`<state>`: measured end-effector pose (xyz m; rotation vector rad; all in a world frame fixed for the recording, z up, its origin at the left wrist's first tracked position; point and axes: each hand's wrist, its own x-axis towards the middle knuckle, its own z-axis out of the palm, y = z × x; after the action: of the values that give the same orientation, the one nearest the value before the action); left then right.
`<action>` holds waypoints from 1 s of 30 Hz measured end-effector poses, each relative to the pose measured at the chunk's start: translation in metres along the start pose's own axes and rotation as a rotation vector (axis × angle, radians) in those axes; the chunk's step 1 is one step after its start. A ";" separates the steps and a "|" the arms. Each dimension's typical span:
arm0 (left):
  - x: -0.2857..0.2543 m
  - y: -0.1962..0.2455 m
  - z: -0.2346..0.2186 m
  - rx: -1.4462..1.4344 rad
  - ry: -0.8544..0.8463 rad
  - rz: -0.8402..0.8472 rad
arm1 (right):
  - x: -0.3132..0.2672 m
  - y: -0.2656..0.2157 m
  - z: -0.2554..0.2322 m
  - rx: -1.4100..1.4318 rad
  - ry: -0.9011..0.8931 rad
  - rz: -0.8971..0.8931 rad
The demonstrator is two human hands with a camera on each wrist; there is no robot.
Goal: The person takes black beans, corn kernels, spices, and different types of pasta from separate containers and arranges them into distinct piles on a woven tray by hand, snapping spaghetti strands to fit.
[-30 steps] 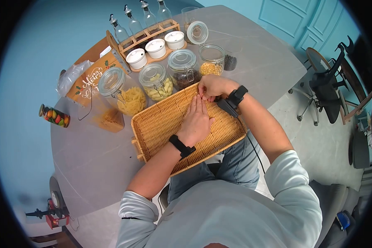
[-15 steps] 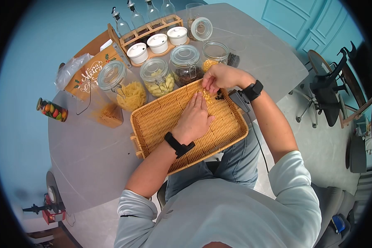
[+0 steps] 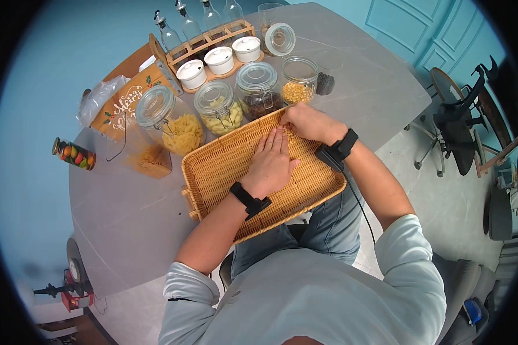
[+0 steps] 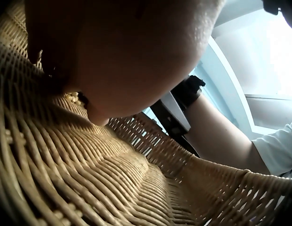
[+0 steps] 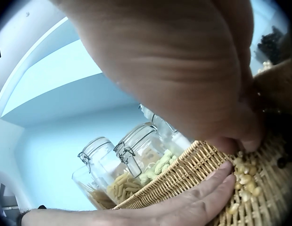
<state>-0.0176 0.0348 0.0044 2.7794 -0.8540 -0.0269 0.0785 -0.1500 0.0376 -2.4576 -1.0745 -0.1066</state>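
Note:
A rectangular wicker basket (image 3: 216, 184) lies tilted at the table's front edge, partly over the person's lap. Inside it, the left hand (image 3: 272, 165) rests palm down with straight fingers, its fingertips beside a small pile of yellow corn kernels (image 5: 247, 181) near the far wall. The right hand (image 3: 315, 123) reaches over the far right corner, fingers curled downward. In the right wrist view its thumb and fingertips come together right at the kernels, pinching among them. Dark small pieces (image 5: 285, 162) show at that view's edge; from the head the right hand covers them.
Behind the basket stand glass jars of pasta (image 3: 184, 135), pale green pieces (image 3: 224, 119), dark pieces (image 3: 262, 106) and, lid open, corn (image 3: 297, 92). A bottle rack (image 3: 210, 43) with white pots (image 3: 218, 59) is farther back. A jar of colourful pieces (image 3: 75, 155) lies left.
The right hand lifted slightly, showing corn kernels and black pieces in the basket's corner, then came down over them again. The left hand has stayed nearly still.

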 end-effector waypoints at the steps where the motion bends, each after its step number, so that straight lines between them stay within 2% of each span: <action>1: 0.001 0.001 0.000 -0.012 -0.001 0.015 | -0.001 0.001 -0.001 -0.001 0.003 0.003; 3: 0.001 0.001 -0.001 -0.019 -0.003 0.021 | -0.002 0.004 -0.004 0.067 0.006 -0.057; 8: -0.009 -0.001 -0.022 -0.022 -0.051 0.007 | -0.004 -0.009 -0.026 0.046 -0.045 -0.015; 11: -0.017 0.008 -0.036 0.036 -0.151 0.024 | -0.007 -0.002 -0.016 0.027 -0.007 -0.046; 13: -0.017 0.017 -0.037 -0.035 -0.267 0.056 | -0.008 0.001 -0.010 0.022 0.038 -0.084; 14: -0.017 0.018 -0.033 -0.032 -0.265 0.055 | -0.010 -0.001 -0.008 0.010 0.033 -0.060; 18: -0.014 0.018 -0.023 0.031 -0.204 0.066 | -0.010 -0.001 -0.002 0.017 0.013 -0.038; 22: -0.016 0.015 -0.028 0.025 -0.173 0.082 | -0.010 -0.003 -0.022 0.010 -0.007 -0.036; 24: -0.016 0.010 -0.044 0.008 -0.095 0.082 | -0.010 -0.007 -0.027 0.149 0.147 -0.005; 25: -0.019 0.009 -0.057 -0.018 -0.029 0.089 | -0.006 -0.011 -0.030 0.146 0.151 -0.015; 26: -0.019 0.007 -0.075 -0.013 -0.024 0.086 | -0.001 -0.016 -0.033 0.180 0.193 0.057; 27: -0.015 0.004 -0.096 0.012 0.054 0.061 | 0.004 -0.020 -0.035 0.215 0.233 0.132; 28: -0.010 0.000 -0.114 0.036 0.131 0.037 | 0.009 -0.021 -0.031 0.213 0.233 0.127; 29: -0.003 -0.005 -0.126 0.035 0.133 0.034 | 0.015 -0.022 -0.025 0.180 0.254 0.201; 30: 0.007 -0.010 -0.139 0.078 0.235 -0.022 | 0.020 -0.023 -0.021 0.146 0.274 0.272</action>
<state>0.0057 0.0692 0.1371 2.7899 -0.7802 0.3295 0.0781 -0.1314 0.0700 -2.3475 -0.6053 -0.2603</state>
